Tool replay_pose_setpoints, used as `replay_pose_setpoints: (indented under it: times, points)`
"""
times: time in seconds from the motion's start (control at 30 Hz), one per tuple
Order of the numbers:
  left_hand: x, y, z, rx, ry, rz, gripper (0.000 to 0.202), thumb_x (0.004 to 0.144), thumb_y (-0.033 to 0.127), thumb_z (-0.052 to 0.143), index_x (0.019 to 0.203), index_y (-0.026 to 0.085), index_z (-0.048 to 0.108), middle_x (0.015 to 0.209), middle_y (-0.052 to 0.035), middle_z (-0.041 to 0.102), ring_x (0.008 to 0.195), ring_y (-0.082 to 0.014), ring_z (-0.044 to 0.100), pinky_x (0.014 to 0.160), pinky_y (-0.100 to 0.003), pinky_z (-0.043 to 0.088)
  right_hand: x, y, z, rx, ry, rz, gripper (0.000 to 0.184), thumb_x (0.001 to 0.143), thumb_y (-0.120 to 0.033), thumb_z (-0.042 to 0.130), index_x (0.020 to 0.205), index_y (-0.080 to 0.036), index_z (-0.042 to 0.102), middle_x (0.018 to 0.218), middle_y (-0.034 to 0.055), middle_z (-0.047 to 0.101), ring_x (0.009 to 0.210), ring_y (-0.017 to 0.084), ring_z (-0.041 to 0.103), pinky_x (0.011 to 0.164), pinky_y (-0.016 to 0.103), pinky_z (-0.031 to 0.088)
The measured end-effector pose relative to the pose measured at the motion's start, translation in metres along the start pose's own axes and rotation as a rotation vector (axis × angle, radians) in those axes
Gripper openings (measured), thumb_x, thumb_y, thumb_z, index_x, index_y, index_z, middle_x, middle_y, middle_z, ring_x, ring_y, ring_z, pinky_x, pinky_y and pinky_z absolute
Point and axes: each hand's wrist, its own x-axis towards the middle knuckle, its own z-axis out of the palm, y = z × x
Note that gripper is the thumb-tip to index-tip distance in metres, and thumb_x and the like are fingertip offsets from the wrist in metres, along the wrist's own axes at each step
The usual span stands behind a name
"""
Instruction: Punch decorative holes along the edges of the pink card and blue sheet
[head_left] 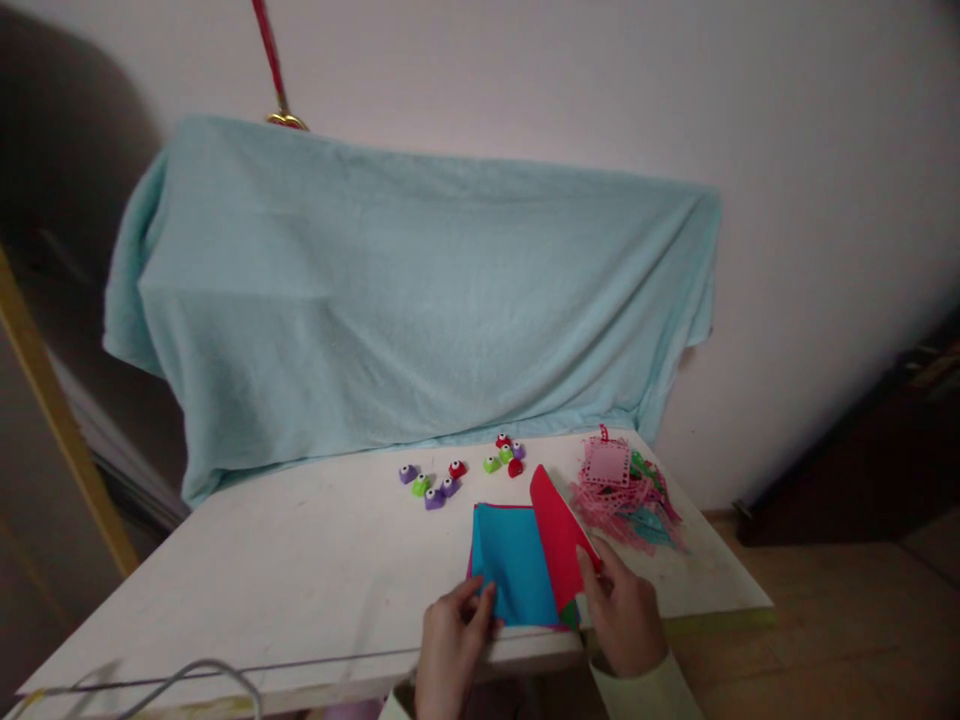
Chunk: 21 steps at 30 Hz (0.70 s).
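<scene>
A stack of coloured paper sheets lies near the table's front edge, a blue sheet (pixel 512 560) on top. My right hand (pixel 621 612) pinches a red sheet (pixel 559 535) and lifts it off the stack's right side, so it stands tilted. A green sheet edge shows under it. My left hand (pixel 452 640) rests with fingers curled on the blue sheet's lower left corner, pressing the stack down.
Several small craft punches (pixel 433 484) in purple, green and red sit behind the paper. A pile of pink and green cut-out scraps (pixel 626 495) lies at the right. A light blue blanket (pixel 405 300) covers something behind the white table (pixel 262 570). A cable (pixel 187 675) crosses the front left.
</scene>
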Motion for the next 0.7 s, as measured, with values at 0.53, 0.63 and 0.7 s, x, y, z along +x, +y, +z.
replay_pose_setpoints:
  times: [0.53,0.63,0.7]
  points:
    - [-0.02,-0.01,-0.182,-0.265,0.328,-0.106,0.064,0.059,0.061,0.067,0.108,0.02,0.06,0.081,-0.0051,0.073,0.081,-0.0301,0.068,0.082,-0.045,0.053,-0.002,-0.077,0.034,-0.605,-0.181,-0.296,0.049,0.072,0.005,0.045,0.114,-0.014,0.06,0.075,0.0126,0.071,0.064,0.023,0.067,0.052,0.027,0.045]
    - [-0.022,-0.023,-0.2,-0.042,0.33,-0.109,0.065,0.059,0.061,0.066,0.11,0.022,0.06,0.081,-0.0048,0.072,0.079,-0.0301,0.068,0.079,-0.044,0.053,-0.02,-0.082,0.065,-0.632,-0.335,-0.283,0.047,0.072,0.006,0.049,0.113,-0.011,0.06,0.071,0.0124,0.07,0.064,0.025,0.067,0.052,0.029,0.044]
    - [-0.022,-0.023,-0.199,0.194,0.438,-0.052,0.068,0.06,0.062,0.064,0.114,0.022,0.059,0.084,-0.0062,0.07,0.078,-0.0313,0.066,0.077,-0.047,0.052,-0.029,-0.083,0.075,-0.647,-0.356,-0.263,0.04,0.074,0.002,0.051,0.111,-0.011,0.062,0.075,0.0126,0.071,0.069,0.024,0.067,0.058,0.03,0.047]
